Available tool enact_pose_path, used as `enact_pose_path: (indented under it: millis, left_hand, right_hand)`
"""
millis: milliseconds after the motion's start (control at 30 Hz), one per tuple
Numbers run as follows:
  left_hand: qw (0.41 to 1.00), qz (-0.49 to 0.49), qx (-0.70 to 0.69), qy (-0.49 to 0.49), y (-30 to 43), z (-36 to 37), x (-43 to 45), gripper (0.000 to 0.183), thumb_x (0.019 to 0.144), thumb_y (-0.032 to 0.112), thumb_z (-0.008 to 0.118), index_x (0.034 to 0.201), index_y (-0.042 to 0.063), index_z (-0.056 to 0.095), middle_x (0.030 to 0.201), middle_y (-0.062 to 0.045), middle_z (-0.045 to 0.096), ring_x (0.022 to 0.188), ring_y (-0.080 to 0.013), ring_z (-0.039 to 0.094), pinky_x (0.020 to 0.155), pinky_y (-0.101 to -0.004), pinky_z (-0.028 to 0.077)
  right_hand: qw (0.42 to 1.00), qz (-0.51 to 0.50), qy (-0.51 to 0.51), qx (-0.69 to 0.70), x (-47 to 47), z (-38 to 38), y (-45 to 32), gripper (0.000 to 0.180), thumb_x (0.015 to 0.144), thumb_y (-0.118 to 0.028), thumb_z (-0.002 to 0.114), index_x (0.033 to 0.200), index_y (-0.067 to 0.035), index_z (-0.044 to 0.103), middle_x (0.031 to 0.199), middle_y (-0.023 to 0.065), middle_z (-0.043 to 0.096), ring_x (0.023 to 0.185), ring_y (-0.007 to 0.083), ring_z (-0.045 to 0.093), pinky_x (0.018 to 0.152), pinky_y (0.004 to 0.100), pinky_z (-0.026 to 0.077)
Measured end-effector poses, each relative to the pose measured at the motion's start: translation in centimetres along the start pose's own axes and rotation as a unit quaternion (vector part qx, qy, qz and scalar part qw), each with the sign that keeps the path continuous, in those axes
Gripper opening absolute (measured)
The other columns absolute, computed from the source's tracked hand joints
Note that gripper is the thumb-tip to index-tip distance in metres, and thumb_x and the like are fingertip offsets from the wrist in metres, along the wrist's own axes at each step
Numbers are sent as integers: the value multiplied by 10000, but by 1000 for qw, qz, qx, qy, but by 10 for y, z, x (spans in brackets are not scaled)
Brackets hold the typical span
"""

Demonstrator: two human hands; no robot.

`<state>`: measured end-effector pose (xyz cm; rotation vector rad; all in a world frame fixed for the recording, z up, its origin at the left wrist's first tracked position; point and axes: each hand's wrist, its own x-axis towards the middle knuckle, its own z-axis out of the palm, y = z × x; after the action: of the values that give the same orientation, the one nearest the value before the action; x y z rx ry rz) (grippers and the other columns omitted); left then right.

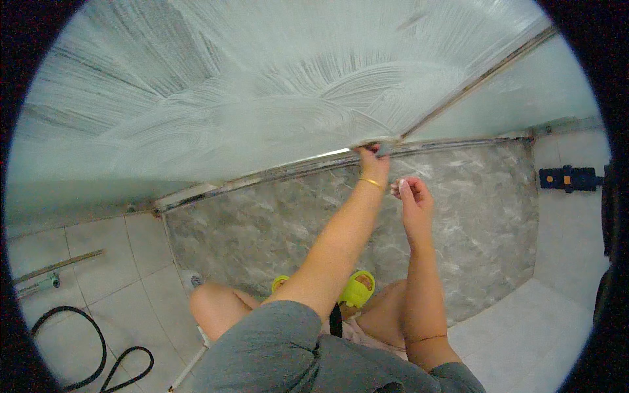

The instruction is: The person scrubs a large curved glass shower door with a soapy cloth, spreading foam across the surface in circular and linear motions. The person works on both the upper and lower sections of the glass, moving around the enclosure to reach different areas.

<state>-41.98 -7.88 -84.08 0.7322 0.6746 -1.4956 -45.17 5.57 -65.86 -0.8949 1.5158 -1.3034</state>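
Observation:
A glass panel (275, 113) with curved white smear streaks rises before me, its lower edge set in a grimy metal rail (275, 176). My left hand (374, 159), with a yellow bangle at the wrist, reaches to this rail near the panel's right end. Its fingers are closed around a small grey item (385, 149), too blurred and covered to name. Lower and to the right, my right hand (415, 196) hovers with curled fingers and the thumb against them; no object shows in it. Whitish patches show at its fingertips.
Below lies a grey marbled floor (471, 221), with my yellow-green slippers (357, 289) on it. A slanting metal strip (476, 81) borders a second panel. Left are white tiles, a wall-side metal bar (59, 265) and a looped black hose (103, 344). A black fitting (567, 179) is at the right wall.

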Motion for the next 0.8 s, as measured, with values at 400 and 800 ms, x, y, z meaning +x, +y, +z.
enact_pose_path:
  millis: [400, 800]
  left_hand:
    - [953, 272, 114, 72, 252, -42, -29, 347, 811, 455, 389, 814, 126, 496, 690, -5, 430, 608, -165, 361, 828, -421, 389]
    - [997, -7, -12, 78, -33, 15, 4, 380, 738, 506, 438, 691, 139, 523, 607, 3, 477, 545, -164, 422, 601, -351, 413]
  right_hand:
    - [1000, 25, 11, 11, -15, -28, -19, 124, 842, -134, 505, 854, -13, 531, 792, 36, 572, 738, 102, 531, 699, 238, 428]
    - [998, -10, 41, 50, -14, -34, -15, 93, 831, -115, 516, 849, -25, 534, 741, -6, 544, 670, 62, 480, 602, 200, 388]
